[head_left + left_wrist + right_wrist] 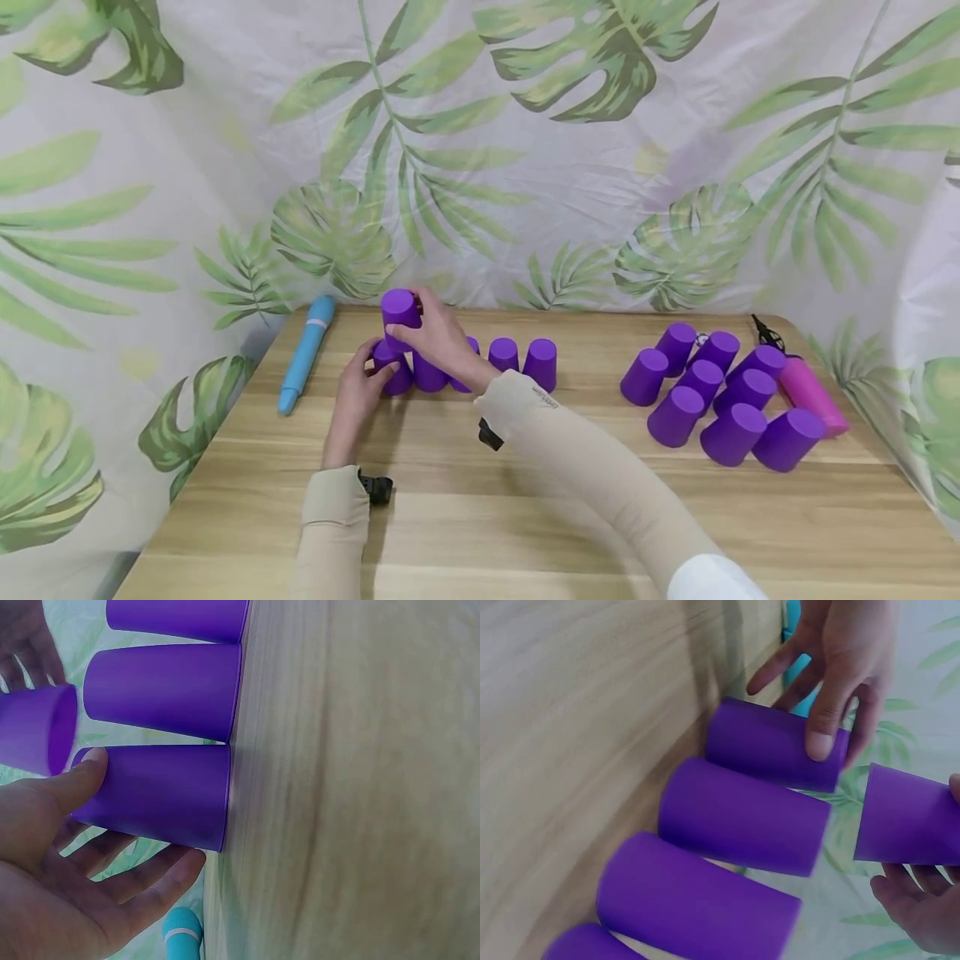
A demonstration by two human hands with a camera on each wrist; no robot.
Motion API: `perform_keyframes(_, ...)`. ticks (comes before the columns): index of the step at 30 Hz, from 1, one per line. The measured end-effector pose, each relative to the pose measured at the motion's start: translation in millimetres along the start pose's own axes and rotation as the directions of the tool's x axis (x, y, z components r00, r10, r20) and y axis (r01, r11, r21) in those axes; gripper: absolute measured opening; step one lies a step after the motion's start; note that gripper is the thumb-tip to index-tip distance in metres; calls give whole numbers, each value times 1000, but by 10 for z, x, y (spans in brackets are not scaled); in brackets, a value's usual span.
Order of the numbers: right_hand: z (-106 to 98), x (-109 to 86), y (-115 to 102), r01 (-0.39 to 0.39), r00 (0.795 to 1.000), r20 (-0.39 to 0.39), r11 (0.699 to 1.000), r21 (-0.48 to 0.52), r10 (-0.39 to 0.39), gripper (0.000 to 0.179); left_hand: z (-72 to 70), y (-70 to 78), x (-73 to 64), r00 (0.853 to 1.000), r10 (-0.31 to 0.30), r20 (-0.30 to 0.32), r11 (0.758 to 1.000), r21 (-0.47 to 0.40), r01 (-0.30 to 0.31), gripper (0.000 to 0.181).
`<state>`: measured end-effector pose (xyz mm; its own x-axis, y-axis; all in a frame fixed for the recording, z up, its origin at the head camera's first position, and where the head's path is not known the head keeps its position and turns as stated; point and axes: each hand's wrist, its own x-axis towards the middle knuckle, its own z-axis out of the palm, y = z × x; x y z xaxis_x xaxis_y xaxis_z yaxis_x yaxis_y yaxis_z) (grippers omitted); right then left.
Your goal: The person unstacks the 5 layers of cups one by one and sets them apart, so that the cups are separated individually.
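Upside-down purple cups (540, 364) stand in a row on the wooden table. My left hand (356, 400) holds the leftmost cup (157, 795), thumb on one side near its closed top and fingers along the other. Above that end of the row, my right hand (442, 337) grips another purple cup (401, 308) by its sides, its open end facing down. In the right wrist view this raised cup (907, 817) is apart from the row, a gap showing between its rim and the cups below. My right forearm partly hides the middle of the row.
Several more upside-down purple cups (675, 417) are grouped at the right of the table. Behind them lie a pink cylindrical object (813, 396) and a black item (768, 335). A blue pen-shaped object (306, 354) lies at the left edge. A leaf-patterned cloth (450, 167) hangs behind.
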<state>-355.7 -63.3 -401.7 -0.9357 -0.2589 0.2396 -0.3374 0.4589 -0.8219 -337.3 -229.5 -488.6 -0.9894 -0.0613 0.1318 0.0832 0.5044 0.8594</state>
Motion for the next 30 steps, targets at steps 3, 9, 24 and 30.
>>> perform_keyframes(3,-104,-109,-30,78,997,-27,996,42,-77,60,-29,2,-6,1000,-2,-11,1000,0,2,54)
perform_keyframes(9,-416,-442,-21,207,976,-93,971,115,-197,58,-68,8,-1,1000,6,-19,1000,11,-5,54)
perform_keyframes(24,-1335,-1519,158,195,947,-285,970,144,-149,56,-23,0,-4,1000,-5,6,999,34,5,56)
perform_keyframes(30,-1700,-1903,256,147,925,-362,987,71,-112,60,35,12,7,1000,-13,20,999,43,12,57)
